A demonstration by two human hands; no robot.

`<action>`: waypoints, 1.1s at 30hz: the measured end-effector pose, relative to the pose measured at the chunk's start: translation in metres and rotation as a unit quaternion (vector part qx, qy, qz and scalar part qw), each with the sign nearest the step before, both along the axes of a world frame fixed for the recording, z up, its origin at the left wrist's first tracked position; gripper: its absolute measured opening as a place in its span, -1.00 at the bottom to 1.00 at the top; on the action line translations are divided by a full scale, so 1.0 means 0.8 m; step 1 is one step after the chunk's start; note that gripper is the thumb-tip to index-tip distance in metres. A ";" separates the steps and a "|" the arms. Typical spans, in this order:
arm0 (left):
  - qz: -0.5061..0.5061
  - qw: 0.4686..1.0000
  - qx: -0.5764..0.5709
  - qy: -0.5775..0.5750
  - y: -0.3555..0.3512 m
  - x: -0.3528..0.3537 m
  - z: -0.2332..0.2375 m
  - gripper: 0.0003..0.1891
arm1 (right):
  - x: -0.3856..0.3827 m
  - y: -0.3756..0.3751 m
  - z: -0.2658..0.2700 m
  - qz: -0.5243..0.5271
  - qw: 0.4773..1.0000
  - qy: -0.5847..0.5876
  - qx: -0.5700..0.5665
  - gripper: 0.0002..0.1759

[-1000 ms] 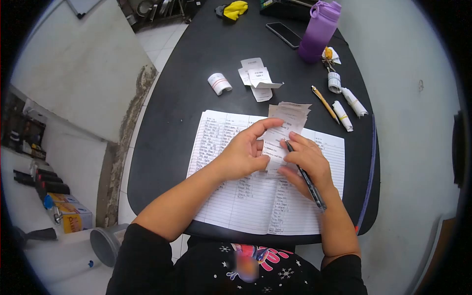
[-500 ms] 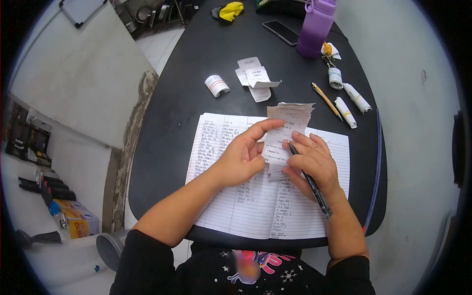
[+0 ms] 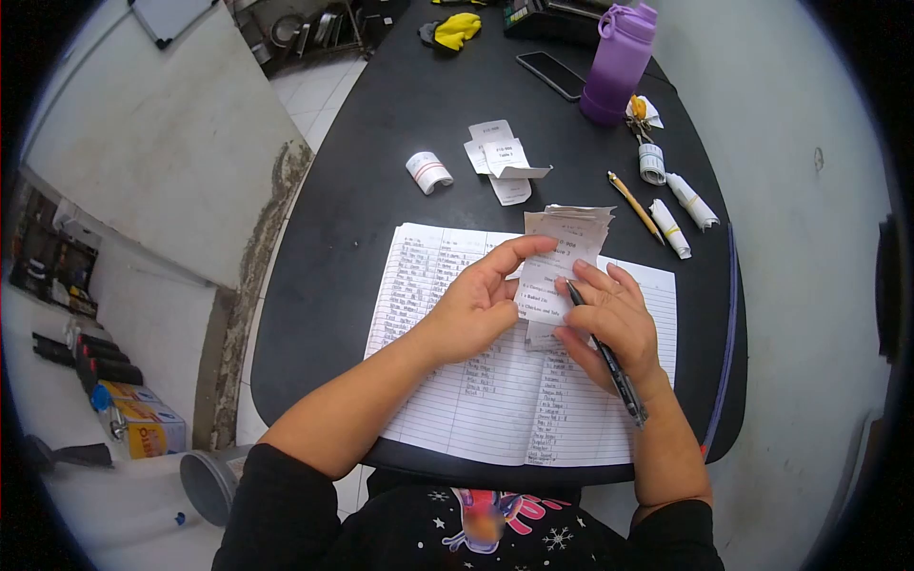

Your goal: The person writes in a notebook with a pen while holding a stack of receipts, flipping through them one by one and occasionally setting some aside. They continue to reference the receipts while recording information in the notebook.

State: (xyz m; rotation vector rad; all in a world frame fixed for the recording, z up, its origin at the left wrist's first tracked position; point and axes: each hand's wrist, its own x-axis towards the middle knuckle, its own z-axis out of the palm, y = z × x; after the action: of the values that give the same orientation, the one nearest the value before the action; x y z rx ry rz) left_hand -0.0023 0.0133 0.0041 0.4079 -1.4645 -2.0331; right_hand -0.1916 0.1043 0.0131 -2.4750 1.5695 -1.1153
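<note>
A stack of printed paper receipts (image 3: 567, 228) is held above an open lined notebook (image 3: 433, 404) with handwritten columns. My left hand (image 3: 473, 303) is closed on the stack's left edge, with thumb and index finger at the paper. My right hand (image 3: 614, 319) has its fingers against the right side of the receipts. A black pen (image 3: 617, 376) is gripped in that same hand, its tip pointing up and left over the paper. Parts of the notebook's writing are hidden beneath the hands and receipts.
Beyond the notebook lie loose receipts (image 3: 505, 157) and a curled paper roll (image 3: 428, 171). On the right are a wooden pen (image 3: 635, 207), rolled papers (image 3: 671, 230), keys (image 3: 640, 122), a phone (image 3: 550, 75) and a purple bottle (image 3: 619, 67). A yellow glove (image 3: 455, 32) rests at the back.
The view has shifted slightly, so the tabletop items appear a little lower and to the right. Both hands keep nearly the same hold on the receipts and pen.
</note>
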 end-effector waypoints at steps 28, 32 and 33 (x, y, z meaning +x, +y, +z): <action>0.044 0.999 0.005 -0.007 -0.001 -0.004 -0.007 -0.37 | 0.001 0.001 0.002 -0.010 1.000 0.014 -0.023 -0.76; 0.046 0.999 0.001 -0.005 -0.001 -0.006 -0.012 -0.38 | 0.001 0.001 0.002 -0.006 1.000 0.013 -0.023 -0.77; 0.042 0.999 -0.001 -0.007 -0.001 -0.005 -0.011 -0.38 | 0.000 0.001 0.002 -0.006 1.000 0.013 -0.022 -0.77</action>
State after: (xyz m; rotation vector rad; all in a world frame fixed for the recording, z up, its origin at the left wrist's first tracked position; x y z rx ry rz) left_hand -0.0060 0.0122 -0.0044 0.4764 -1.4337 -1.9657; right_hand -0.1912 0.1052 0.0150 -2.5210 1.5860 -1.1367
